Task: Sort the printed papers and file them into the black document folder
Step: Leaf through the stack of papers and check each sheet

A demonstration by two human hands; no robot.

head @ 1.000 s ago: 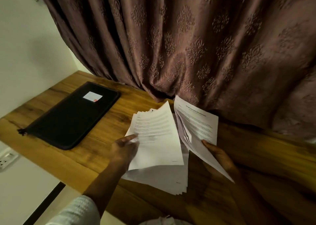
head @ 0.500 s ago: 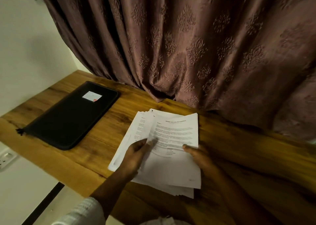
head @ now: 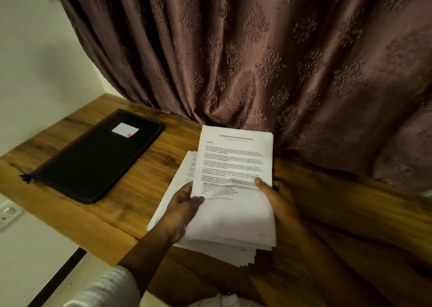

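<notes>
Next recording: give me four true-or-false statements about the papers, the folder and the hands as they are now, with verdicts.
1. The left hand and the right hand both hold printed papers. True.
2. A white label sits on the black folder. True.
3. The folder lies open. False: it lies closed on the table.
4. Some papers are tucked in the folder. False: none visibly; the papers are apart from it, to its right.

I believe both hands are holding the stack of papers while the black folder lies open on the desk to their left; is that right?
Not quite: the head view shows the folder closed, lying flat on the desk. The rest holds: the left hand and right hand both hold the papers, with the folder to their left.
</notes>
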